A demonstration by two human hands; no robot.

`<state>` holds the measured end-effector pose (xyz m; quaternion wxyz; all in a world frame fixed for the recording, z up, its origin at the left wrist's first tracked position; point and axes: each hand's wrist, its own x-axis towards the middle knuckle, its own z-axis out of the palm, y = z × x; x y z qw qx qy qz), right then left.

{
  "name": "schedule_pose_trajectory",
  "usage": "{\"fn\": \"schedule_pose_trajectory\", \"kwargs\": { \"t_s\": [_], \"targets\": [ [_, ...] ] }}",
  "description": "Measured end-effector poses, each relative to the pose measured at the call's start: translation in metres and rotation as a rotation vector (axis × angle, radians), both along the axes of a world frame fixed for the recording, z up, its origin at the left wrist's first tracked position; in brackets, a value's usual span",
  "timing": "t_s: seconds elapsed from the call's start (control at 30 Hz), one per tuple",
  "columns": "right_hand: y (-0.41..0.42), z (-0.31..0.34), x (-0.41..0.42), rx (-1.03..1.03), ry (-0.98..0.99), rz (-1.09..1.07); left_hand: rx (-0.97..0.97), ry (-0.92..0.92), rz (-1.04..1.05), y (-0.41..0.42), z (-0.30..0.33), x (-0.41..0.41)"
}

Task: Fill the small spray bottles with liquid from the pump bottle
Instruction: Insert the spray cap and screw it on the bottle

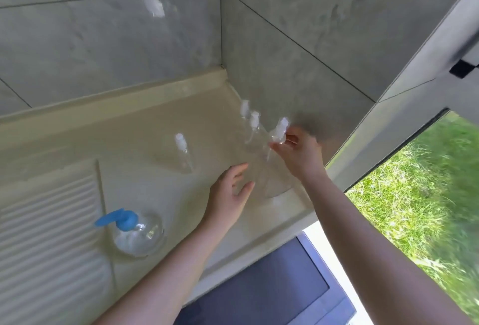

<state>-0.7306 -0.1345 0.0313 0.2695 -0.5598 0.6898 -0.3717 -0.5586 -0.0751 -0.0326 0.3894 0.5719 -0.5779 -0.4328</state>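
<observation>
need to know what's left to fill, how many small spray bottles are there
4: one alone mid-counter, two by the right wall, one in the right hand.

clear spray bottles (278, 164) blurred, outlines faint, forearms cut off at bottom edge

A beige bench (160, 128) runs into a corner of grey marbled wall tiles (103, 29), with a ribbed washboard section (49, 223) at its left (moulded into the surface). Below the edge sits a blue-grey panel (269, 286); grass (425, 185) shows outside the window.
</observation>
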Motion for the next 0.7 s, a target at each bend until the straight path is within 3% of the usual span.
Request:
{"fn": "schedule_pose_trajectory", "kwargs": {
  "t_s": [0.3,0.7],
  "targets": [
    [-0.031,-0.036,0.003,0.081,-0.025,0.007,0.065,0.06,0.029,-0.019,-0.016,-0.001],
    [-0.026,-0.046,0.009,0.017,0.023,0.074,0.102,0.186,0.031,-0.017,-0.011,-0.006]
  ]
}}
